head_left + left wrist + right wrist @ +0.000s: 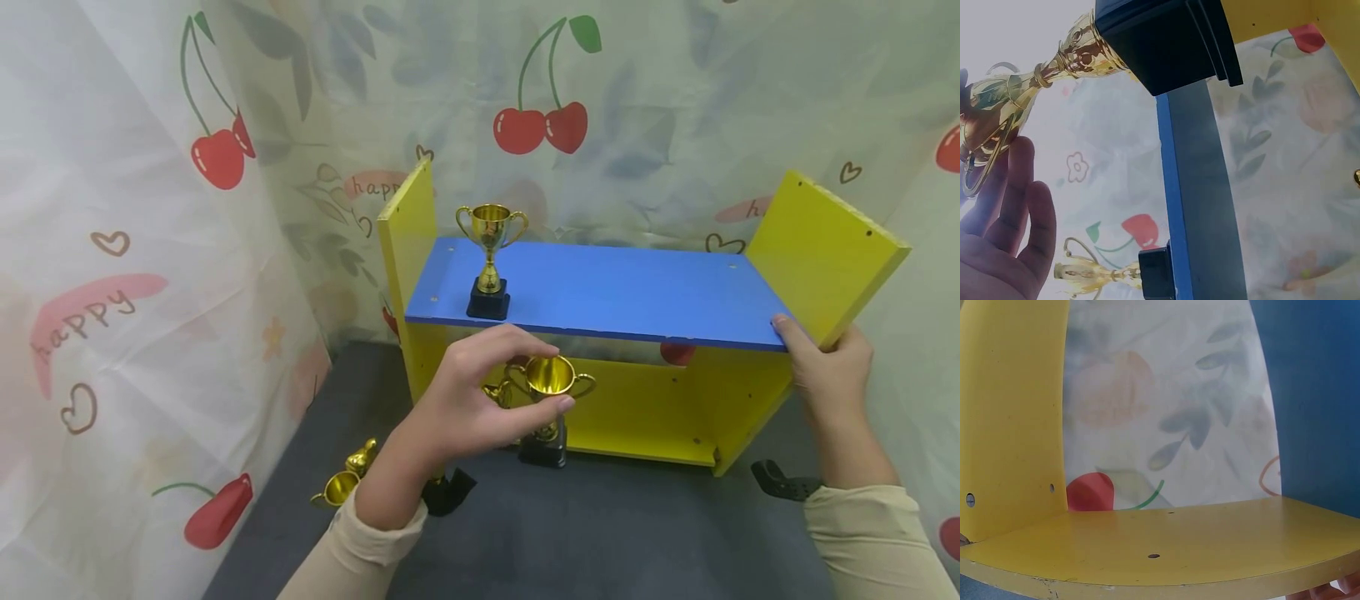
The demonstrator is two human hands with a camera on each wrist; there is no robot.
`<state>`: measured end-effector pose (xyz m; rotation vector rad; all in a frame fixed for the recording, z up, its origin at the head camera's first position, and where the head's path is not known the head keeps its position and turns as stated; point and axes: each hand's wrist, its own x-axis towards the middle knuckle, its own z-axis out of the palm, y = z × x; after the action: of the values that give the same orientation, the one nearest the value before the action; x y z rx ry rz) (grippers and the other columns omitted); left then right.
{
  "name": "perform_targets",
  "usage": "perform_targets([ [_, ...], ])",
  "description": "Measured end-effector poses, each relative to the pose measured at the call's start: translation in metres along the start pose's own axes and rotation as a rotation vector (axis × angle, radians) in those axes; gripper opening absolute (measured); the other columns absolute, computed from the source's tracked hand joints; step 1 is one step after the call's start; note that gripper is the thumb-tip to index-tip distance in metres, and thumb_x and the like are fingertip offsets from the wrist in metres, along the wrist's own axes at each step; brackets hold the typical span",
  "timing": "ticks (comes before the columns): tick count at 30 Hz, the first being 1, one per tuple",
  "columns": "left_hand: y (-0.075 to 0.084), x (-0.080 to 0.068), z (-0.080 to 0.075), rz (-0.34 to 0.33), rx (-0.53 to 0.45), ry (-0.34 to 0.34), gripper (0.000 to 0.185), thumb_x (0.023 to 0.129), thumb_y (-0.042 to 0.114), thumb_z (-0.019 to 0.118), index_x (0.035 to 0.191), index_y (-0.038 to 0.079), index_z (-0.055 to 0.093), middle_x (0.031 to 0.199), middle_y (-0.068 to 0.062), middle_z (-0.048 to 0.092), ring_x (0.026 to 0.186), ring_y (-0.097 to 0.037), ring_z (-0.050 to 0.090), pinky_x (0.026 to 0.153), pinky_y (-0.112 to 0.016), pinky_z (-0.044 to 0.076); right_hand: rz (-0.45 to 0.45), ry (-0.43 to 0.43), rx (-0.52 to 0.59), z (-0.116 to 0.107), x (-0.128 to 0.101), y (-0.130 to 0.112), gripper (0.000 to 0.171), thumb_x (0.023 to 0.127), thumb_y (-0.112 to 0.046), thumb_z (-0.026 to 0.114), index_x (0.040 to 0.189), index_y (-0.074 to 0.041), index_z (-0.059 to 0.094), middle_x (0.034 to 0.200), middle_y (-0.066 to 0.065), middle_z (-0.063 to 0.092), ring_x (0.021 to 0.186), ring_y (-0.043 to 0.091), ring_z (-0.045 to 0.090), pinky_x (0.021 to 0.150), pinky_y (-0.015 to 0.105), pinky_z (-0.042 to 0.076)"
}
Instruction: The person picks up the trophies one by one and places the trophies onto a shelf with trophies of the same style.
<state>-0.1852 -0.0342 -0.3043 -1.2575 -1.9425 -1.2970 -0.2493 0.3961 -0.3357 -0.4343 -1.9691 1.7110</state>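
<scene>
My left hand (476, 387) pinches a small gold trophy cup (551, 377) by its bowl, between thumb and fingers. This trophy, upright on a black base (1160, 47), hangs in front of the blue shelf board (615, 287). A second gold trophy (491, 227) stands at the left of that board, near its front edge. My right hand (832, 371) grips the shelf's right yellow side panel (825, 246), thumb at the blue board's corner. Only a few of its fingertips (1329, 591) show at the bottom of the right wrist view.
On the dark table (622, 533) at left, a gold cup (341, 487) and a gold piece (362, 457) lie partly behind my left forearm, with a black base (450, 493) beside it. A black object (783, 482) lies near my right wrist. Patterned cloth (660, 83) hangs behind the shelf.
</scene>
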Motion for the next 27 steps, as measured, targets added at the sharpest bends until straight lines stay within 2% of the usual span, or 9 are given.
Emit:
perform_targets([
  [6,0.001,0.006,0.000,0.005,0.012,0.004,0.039,0.085,0.018,0.091,0.120,0.011,0.075,0.110,0.002,0.075,0.094,-0.007,0.065,0.086,-0.027,0.060,-0.008,0.004,-0.008,0.000,0.000,0.000,0.024,0.096,-0.026,0.078,0.112,-0.027,0.061,0.106,-0.011,0.056,0.091,0.006,0.052,0.070,0.004,0.046],
  [19,0.006,0.022,-0.001,0.095,0.025,0.023,0.038,0.083,0.016,0.092,0.117,0.009,0.076,0.103,0.001,0.073,0.092,-0.008,0.062,0.086,-0.025,0.056,-0.011,0.005,0.011,0.001,-0.001,-0.001,0.026,0.096,-0.024,0.078,0.116,-0.028,0.061,0.107,-0.012,0.057,0.093,0.006,0.052,0.071,0.004,0.046],
  [27,0.004,0.033,-0.003,0.122,0.042,0.028,0.038,0.083,0.017,0.092,0.116,0.007,0.076,0.105,-0.001,0.075,0.093,-0.007,0.063,0.085,-0.027,0.057,-0.011,0.022,0.026,0.001,0.000,0.000,0.025,0.095,-0.023,0.079,0.113,-0.027,0.063,0.106,-0.011,0.057,0.091,0.007,0.053,0.070,0.004,0.046],
])
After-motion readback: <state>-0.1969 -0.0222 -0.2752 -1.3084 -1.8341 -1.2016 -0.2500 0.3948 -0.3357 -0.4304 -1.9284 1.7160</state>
